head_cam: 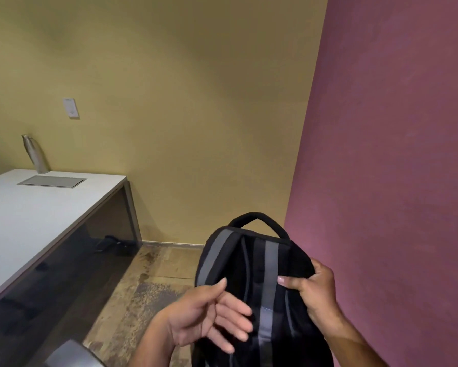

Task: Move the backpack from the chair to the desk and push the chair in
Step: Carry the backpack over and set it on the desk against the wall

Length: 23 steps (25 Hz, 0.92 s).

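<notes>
The backpack (259,282) is matt black cloth with smoother grey straps. The table (24,213) has a smooth, matt white top; at its far edge stands a brushed-metal bottle (34,154). The floor (148,284) looks rough and mottled.

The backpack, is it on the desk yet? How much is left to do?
Not yet. The backpack is up in the air, gripped by the right hand; the left hand is open beside it. The white desk holds only a metal bottle. Still left: setting the bag on the desk, then pushing in the chair.
</notes>
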Motion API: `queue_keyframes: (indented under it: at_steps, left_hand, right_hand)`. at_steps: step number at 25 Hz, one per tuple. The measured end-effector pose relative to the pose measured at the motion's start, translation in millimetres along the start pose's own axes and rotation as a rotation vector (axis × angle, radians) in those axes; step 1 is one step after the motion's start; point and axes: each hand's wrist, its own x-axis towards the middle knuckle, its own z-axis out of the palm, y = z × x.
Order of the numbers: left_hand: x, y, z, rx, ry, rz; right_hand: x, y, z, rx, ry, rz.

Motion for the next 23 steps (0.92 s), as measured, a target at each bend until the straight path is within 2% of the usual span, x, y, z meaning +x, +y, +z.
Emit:
queue_keyframes:
  at_steps: [1, 2, 3, 4, 6, 7, 10, 12, 18, 23]
  left_hand:
    - [0, 4, -7, -0.046, -0.05, 0.097]
    - [4, 11, -13, -0.11, -0.026, 0.21]
    - [11, 18, -18, -0.16, 0.083, 0.335]
    - [19, 26, -25, -0.11, 0.292, 0.463]
    - [36, 39, -43, 0.203, 0.733, 0.582]
    - [44, 43, -50, 0.34, 0.804, 0.568]
    - [67, 42, -72, 0.468, 0.589, 0.353]
    - [82, 45, -80, 0.44, 0.565, 0.321]
    - [134, 50, -91, 0.301, 0.816, 0.45]
    - [185, 66, -115, 0.218, 0.955, 0.568]
  right_hand:
    - [2, -5, -1, 0.002, 0.002, -0.009]
    - [5, -10, -1, 0.003, 0.002, -0.023]
    - [7, -15, -1, 0.0, 0.001, -0.038]
    - [10, -21, -1, -0.003, -0.003, -0.055]
    - [17, -31, 2, -0.007, -0.016, -0.083]
    - [21, -36, 4, -0.014, -0.019, -0.1]
    - [34, -48, 9, -0.022, -0.025, -0.158]
    - [44, -52, 12, -0.02, -0.032, -0.189]
    - [95, -40, 18, -0.012, -0.029, -0.224]
    - [186, -15, 27, -0.009, -0.078, -0.236]
